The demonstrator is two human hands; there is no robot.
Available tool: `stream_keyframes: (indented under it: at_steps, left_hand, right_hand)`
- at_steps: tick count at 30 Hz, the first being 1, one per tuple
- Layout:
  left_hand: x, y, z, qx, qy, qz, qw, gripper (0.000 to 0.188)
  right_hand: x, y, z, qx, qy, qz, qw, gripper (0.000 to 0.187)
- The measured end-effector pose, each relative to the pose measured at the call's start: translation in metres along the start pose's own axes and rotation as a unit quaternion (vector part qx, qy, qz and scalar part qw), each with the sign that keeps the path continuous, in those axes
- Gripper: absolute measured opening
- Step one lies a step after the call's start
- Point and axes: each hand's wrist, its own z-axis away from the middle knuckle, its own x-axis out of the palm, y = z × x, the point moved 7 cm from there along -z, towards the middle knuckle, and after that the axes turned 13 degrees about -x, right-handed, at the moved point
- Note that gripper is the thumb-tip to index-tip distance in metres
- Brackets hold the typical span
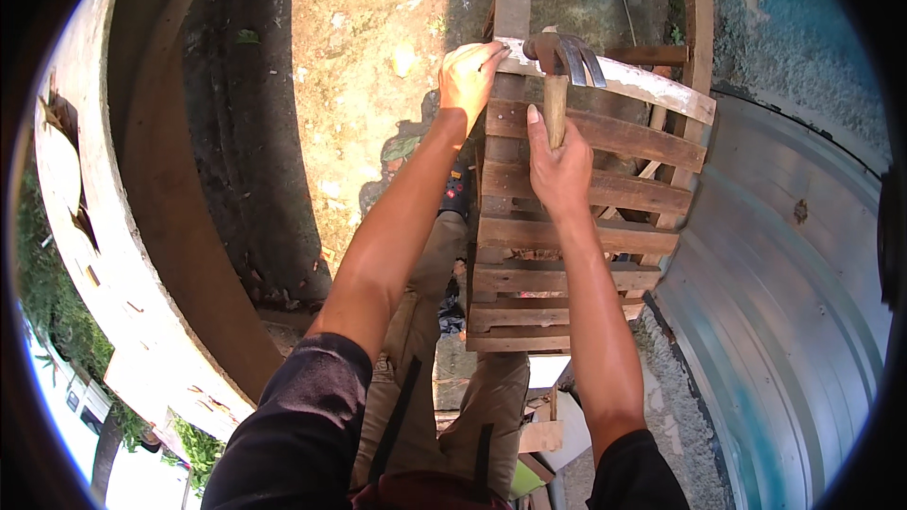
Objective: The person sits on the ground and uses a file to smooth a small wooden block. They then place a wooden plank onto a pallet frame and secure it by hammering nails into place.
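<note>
My right hand (561, 165) is wrapped round the wooden handle of a claw hammer (556, 99), thumb laid along it. The hammer's dark metal head is over a slat with worn white paint (652, 88), its claw pointing right. At the left end of that slat, my left hand (467, 76) is closed in a pinch on a thin, dark piece that looks like a nail (500, 51). The slat lies across a wooden frame (513, 0). Nearer to me, several bare brown slats (624, 136) cross the same frame with gaps between them.
Corrugated metal sheeting (775, 274) stands close along the right, below a rough blue-green wall (803, 47). A curved-looking pale wall edge (123, 198) runs down the left. Sunlit concrete ground (368, 0) lies beyond my left arm. Wood scraps (540, 436) sit near my legs.
</note>
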Motion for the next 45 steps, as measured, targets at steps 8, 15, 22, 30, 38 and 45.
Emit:
stream_keyframes:
  at_steps: [8, 15, 22, 30, 38, 45]
  left_hand:
    - [0.0, 0.011, 0.001, 0.111, 0.011, -0.071, 0.991, 0.013]
    - [-0.005, 0.014, 0.002, 0.046, 0.01, -0.051, 0.998, 0.013]
    - [-0.004, 0.011, 0.001, 0.046, -0.008, -0.051, 0.998, 0.013]
    - [-0.01, 0.021, 0.003, 0.037, -0.002, 0.002, 0.999, 0.017]
    - [0.003, 0.003, 0.005, 0.084, 0.022, -0.015, 0.996, 0.019]
    - [0.002, 0.003, 0.005, 0.094, 0.032, -0.009, 0.995, 0.02]
  right_hand:
    - [0.001, -0.002, -0.006, -0.015, 0.0, 0.002, 1.0, 0.047]
    - [0.015, 0.0, -0.014, -0.017, -0.054, 0.054, 0.997, 0.043]
    - [0.017, -0.006, -0.01, -0.049, -0.032, 0.05, 0.997, 0.041]
    - [0.014, -0.007, -0.011, -0.031, -0.053, 0.056, 0.997, 0.041]
    - [0.013, 0.004, -0.008, -0.042, -0.02, 0.037, 0.998, 0.04]
    - [0.02, 0.012, -0.008, -0.014, -0.056, 0.063, 0.996, 0.039]
